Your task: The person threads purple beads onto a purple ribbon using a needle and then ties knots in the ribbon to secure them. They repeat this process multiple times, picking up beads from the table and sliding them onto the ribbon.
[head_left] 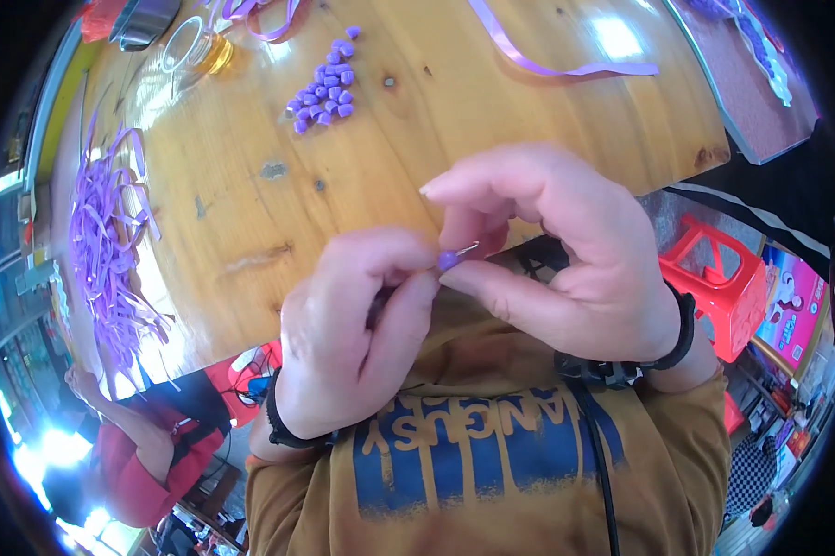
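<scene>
Head view: the left hand (348, 338) and right hand (556, 250) meet just off the near edge of the wooden table (251, 204), fingertips pinched together on a small purple bead (447, 260) with a thin metal pin (468, 247) sticking out of it. A pile of purple beads (325, 91) lies toward the far edge, purple ribbon strips (107, 241) along the left edge.
</scene>
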`<state>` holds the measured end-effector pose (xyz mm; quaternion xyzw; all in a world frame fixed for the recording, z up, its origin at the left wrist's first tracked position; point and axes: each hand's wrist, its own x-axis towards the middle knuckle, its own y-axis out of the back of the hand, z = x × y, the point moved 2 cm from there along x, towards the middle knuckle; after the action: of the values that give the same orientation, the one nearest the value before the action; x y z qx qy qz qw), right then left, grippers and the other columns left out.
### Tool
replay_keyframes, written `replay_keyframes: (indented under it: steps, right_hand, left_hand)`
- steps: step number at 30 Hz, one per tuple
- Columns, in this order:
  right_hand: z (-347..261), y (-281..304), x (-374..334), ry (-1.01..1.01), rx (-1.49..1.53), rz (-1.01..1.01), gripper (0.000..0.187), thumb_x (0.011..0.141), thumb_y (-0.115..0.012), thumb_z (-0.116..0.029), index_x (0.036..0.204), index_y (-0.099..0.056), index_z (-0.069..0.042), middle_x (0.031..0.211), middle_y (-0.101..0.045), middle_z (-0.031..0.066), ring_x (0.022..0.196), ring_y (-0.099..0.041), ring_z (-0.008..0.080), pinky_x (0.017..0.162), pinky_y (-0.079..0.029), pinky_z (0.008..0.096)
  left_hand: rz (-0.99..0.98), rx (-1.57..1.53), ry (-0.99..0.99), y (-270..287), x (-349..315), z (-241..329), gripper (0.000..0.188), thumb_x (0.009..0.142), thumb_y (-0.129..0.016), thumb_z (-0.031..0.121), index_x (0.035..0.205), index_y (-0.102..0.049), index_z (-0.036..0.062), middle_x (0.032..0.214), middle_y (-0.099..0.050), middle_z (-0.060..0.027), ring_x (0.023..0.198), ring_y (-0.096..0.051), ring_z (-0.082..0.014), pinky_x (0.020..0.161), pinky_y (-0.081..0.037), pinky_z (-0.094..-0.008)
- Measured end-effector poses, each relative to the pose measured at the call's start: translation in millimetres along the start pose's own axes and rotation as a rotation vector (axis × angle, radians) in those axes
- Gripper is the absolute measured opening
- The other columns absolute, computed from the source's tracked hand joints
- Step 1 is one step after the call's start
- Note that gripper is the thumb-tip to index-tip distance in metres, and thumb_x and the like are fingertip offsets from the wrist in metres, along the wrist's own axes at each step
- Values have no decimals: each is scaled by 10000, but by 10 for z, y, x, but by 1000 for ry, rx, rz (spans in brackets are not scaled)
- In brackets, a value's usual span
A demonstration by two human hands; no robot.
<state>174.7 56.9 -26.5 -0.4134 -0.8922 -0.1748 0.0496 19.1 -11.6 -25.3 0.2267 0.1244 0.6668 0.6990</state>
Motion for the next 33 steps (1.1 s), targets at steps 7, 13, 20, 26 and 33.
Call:
replay_keyframes:
  steps: [7,13,20,26,33]
  right_hand:
    - [58,319,-10,-94,46,22,360,767,-651,-25,1102,-521,-13,868,-571,49,764,-565,106,688,-469,231]
    - [152,1274,182,-288,22,389,222,832,-595,-110,1032,-556,-24,874,-566,-22,792,-535,62,704,-441,205]
    - [551,2753,611,-290,-1062,573,238,805,-616,-234,818,-605,3,697,-567,11,642,-513,65,581,-417,233]
    - [843,3120,971,-721,-952,181,215,739,-654,-203,642,-613,-15,566,-540,5,494,-478,91,493,-399,254]
    - [1005,3193,934,-699,-940,248,204,718,-650,-142,878,-647,-15,684,-611,36,577,-562,118,542,-447,261]
  left_hand:
    - [21,-25,143,3,25,2,179,805,-563,-39,972,-588,23,701,-553,-57,586,-522,-103,539,-421,-224]
    - [15,-190,315,58,-109,-222,182,815,-547,-38,982,-582,26,694,-542,-23,583,-497,-72,539,-404,-204]
    - [2,-337,330,50,-31,-250,176,833,-543,-32,997,-577,25,693,-532,12,587,-475,-42,531,-389,-178]
    - [45,-370,334,52,-31,-283,169,828,-558,-28,988,-592,15,682,-512,27,592,-455,-26,512,-371,-171]
    - [33,-359,388,74,-27,-301,137,831,-568,-16,959,-608,10,677,-512,24,588,-455,-23,506,-368,-172]
